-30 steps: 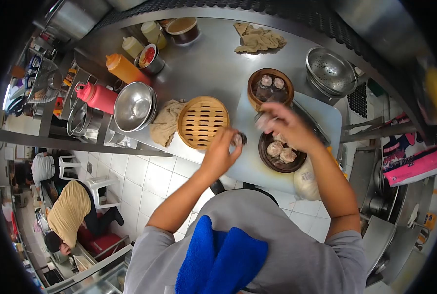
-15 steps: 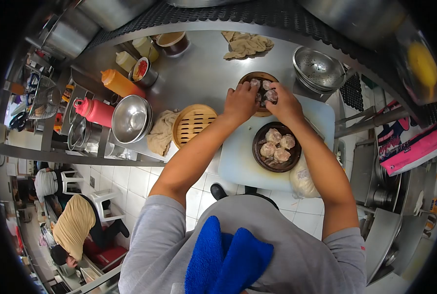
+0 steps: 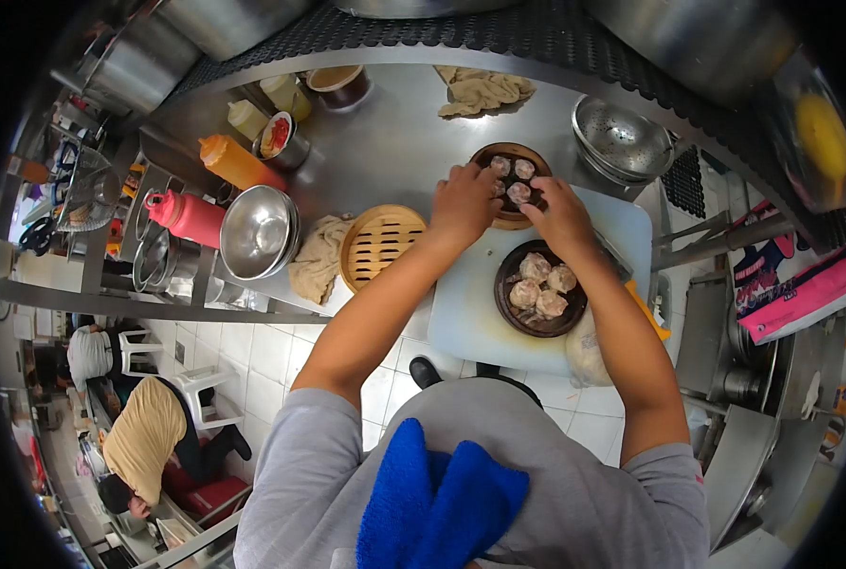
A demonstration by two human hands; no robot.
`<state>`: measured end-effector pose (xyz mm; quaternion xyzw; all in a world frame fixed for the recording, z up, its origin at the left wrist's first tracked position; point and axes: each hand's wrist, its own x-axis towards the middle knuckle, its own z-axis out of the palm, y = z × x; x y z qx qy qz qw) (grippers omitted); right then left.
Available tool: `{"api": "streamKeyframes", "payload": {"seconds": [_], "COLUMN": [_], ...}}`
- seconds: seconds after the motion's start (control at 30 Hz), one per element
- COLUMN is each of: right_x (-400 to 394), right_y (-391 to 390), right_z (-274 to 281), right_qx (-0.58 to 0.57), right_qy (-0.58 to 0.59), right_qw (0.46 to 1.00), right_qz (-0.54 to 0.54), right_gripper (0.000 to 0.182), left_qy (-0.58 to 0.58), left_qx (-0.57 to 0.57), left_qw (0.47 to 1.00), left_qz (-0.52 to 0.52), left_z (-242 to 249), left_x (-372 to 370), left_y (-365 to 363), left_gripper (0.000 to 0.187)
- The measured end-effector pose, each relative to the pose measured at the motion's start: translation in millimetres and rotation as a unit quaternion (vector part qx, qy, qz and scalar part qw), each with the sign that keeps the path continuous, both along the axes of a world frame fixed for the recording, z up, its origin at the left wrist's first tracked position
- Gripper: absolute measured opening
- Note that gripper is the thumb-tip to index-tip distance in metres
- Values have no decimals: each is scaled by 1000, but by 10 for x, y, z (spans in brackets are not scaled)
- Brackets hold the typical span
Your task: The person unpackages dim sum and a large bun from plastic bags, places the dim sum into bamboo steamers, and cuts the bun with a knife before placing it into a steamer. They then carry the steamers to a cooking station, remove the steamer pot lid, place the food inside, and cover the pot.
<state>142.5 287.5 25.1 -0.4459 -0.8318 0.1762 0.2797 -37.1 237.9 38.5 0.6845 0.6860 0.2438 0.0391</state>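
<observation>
Several pale dumplings [image 3: 523,169] sit in the far round steamer basket [image 3: 504,224], on the upper part of the white cutting board [image 3: 622,220]. My left hand [image 3: 466,199] is at the basket's left rim, its curled fingers over a dumpling at that side; the fingertips are partly hidden. On the right side of the same basket is my right hand [image 3: 557,212], with thumb and fingers apart next to a dumpling. Nearer to me, a second dark basket [image 3: 540,328] holds several dumplings [image 3: 525,292].
A bamboo lid [image 3: 382,248], a cloth [image 3: 317,266] and metal bowls [image 3: 256,231] lie to the left. Colanders [image 3: 616,142] stand at the right, a plastic bag [image 3: 588,355] at the board's edge. Overhead runs a shelf [image 3: 413,47]. A person [image 3: 144,429] sits at lower left.
My right hand has opened and drawn back slightly from the dumplings, which now show more plainly. The view has shifted slightly, and an orange-yellow object shows beside my right forearm.
</observation>
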Motion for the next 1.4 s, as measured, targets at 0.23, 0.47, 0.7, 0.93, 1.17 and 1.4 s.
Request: {"api": "streamKeyframes", "payload": {"seconds": [0.23,0.47,0.7,0.93,1.17,1.4], "right_x": [1203,1853,1756,2118,2499,2495], "right_y": [-519,-1358,-2232,-2245,-1493,-1369], "right_z": [513,519,669,309,-443,-461], "right_qx": [-179,-185,-193,-155,-158,-162], "right_qy": [87,36,-15,-38,98,81], "right_qw": [978,962,955,957,969,981], "right_qz": [-54,-199,-223,-241,-164,-69], "right_gripper": [32,28,27,31,44,38], "left_qy": [-96,-210,-232,-223,-427,-652], "left_qx": [51,-51,-52,-75,-227,-257], "left_qw": [993,972,952,944,860,712], "left_qz": [-49,-91,-191,-230,-162,50], "left_z": [127,-60,-303,-345,-809,-787], "left_x": [-268,-169,80,410,1452,1919], "left_y": [-865,-1463,-1876,-2265,-2187,-2133], "left_gripper": [26,24,24,25,44,57]}}
